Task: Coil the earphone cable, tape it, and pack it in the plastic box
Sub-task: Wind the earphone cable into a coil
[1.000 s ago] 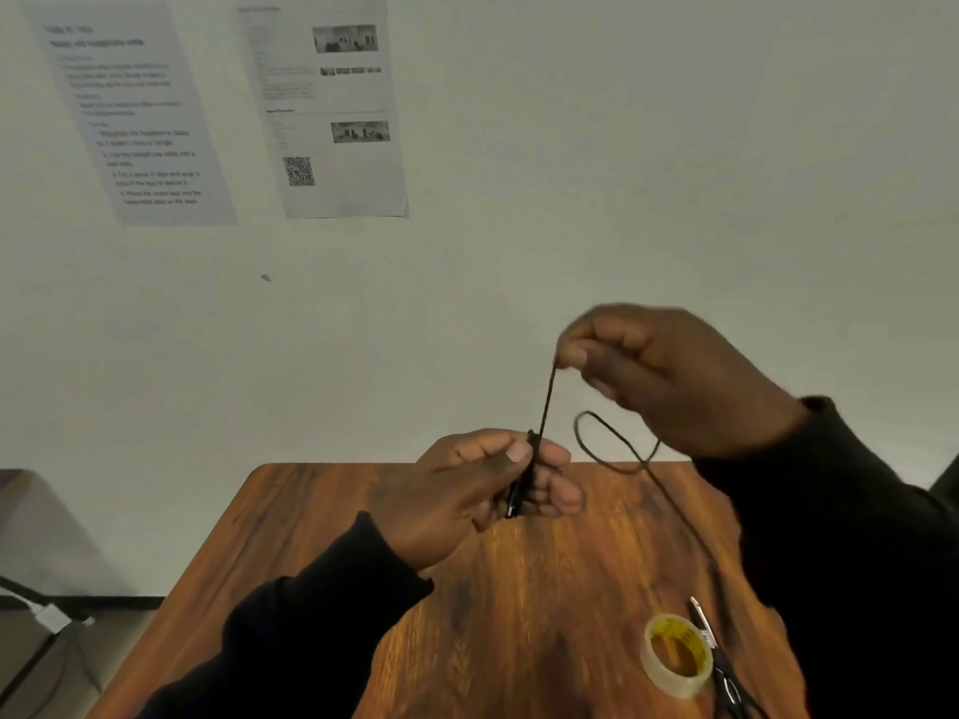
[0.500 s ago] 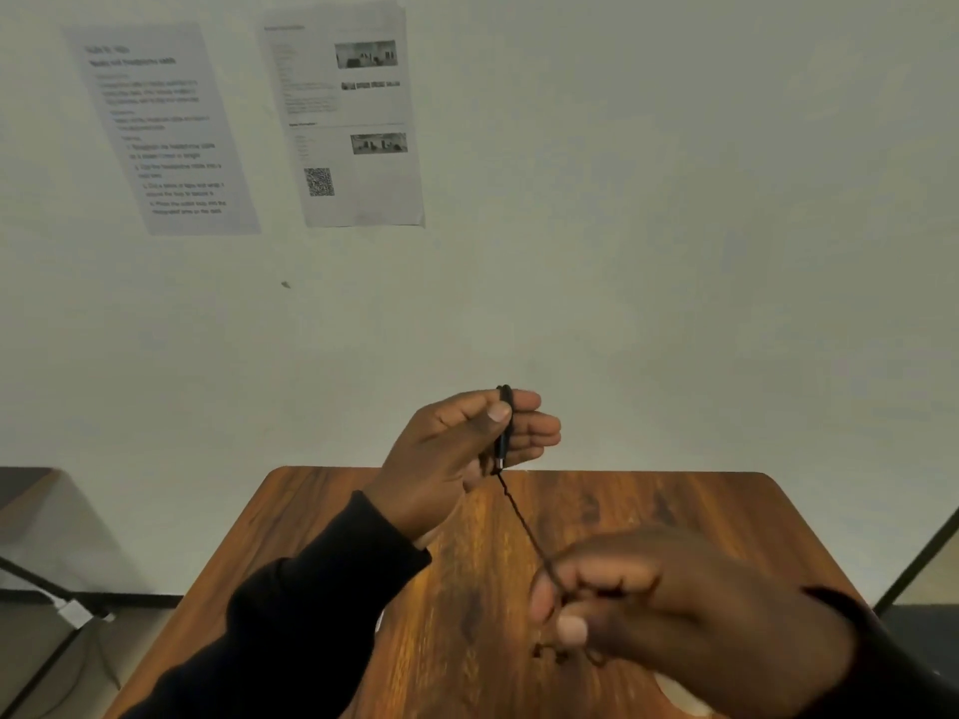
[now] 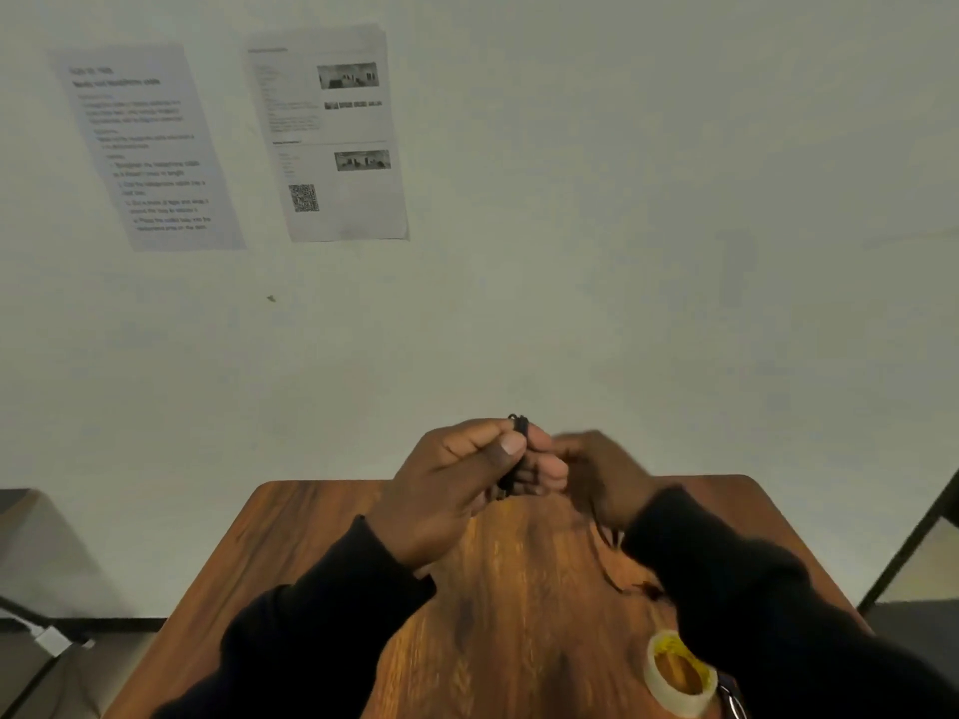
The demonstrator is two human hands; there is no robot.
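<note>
hands (image 3: 519, 480) pinching cable (image 3: 516, 454), tape roll (image 3: 674, 677)

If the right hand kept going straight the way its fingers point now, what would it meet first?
Probably the left hand pinching the coiled earphone cable: the blurred right hand points leftward at it, nearly touching. Depth between them is unclear.

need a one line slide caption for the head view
Left hand pinches the coiled cable above the table as the blurred right hand winds; tape waits nearby.
</note>
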